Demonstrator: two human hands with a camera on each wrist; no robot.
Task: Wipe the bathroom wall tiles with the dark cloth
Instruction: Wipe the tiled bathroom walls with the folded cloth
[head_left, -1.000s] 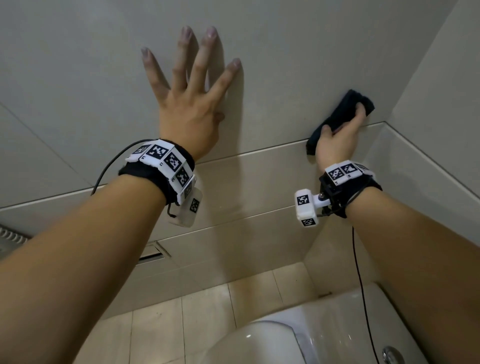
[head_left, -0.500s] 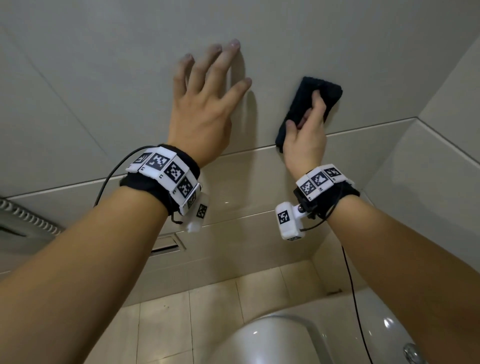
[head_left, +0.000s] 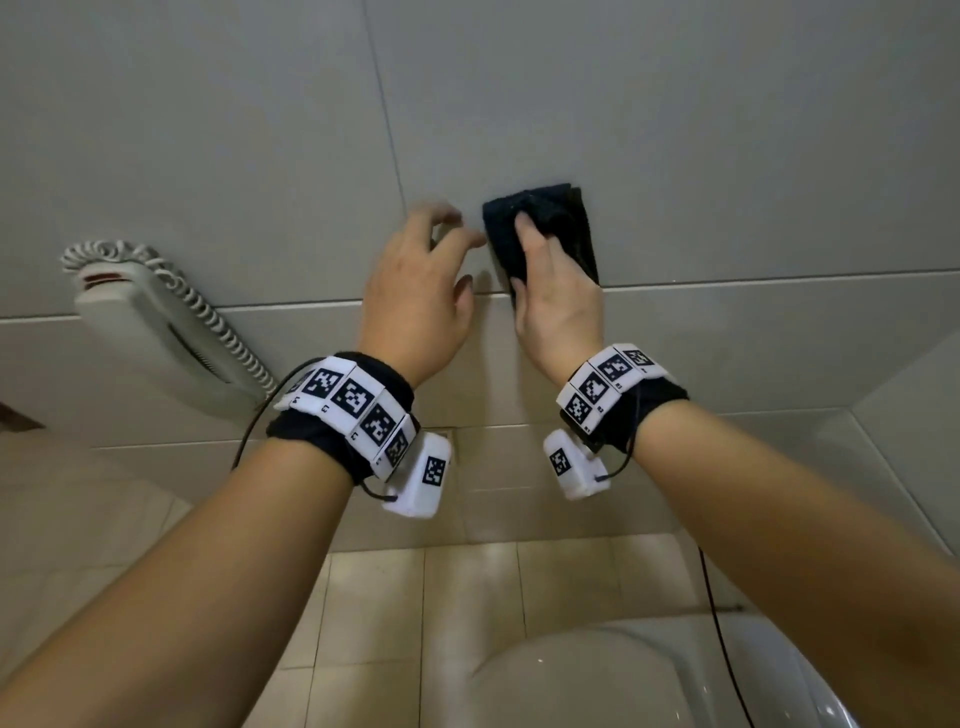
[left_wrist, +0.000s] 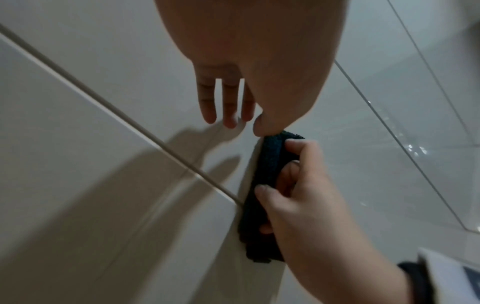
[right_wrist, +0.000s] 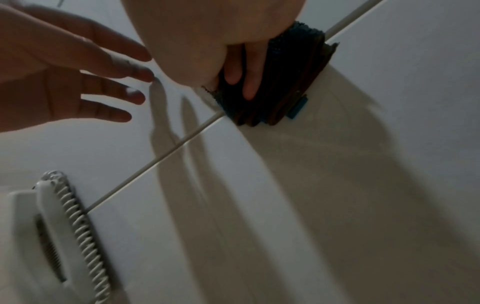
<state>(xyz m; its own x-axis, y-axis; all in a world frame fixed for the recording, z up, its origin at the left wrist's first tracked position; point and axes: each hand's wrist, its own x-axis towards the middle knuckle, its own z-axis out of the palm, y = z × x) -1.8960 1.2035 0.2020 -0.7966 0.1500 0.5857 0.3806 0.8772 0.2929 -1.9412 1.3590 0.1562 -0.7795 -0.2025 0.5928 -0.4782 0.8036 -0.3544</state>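
Nearest you, at the bottom of the head view, the white toilet (head_left: 649, 675) sits under your right forearm, beige floor tiles (head_left: 467, 597) beyond it. Both wrists carry black bands with checkered marker blocks. Further out, your right hand (head_left: 558, 296) holds the folded dark cloth (head_left: 535, 223) flat against the wall tiles (head_left: 675, 130), fingers laid over it, thumb curled round its left edge. Cloth straddles the horizontal grout line (head_left: 753, 283), most of it on the tile above. In the right wrist view the folded layers show at the cloth's edge, with a small blue tag (right_wrist: 297, 108) sticking out. Your left hand (head_left: 415, 291) is just left of the cloth, holding nothing, fingers loosely spread and slightly bent toward the wall; fingertips (left_wrist: 228, 121) near the tile, contact unclear. The thumb tip comes right up to the cloth's top corner. Far left on the wall: a white wall phone (head_left: 150, 332) with a coiled cord (head_left: 218, 327).
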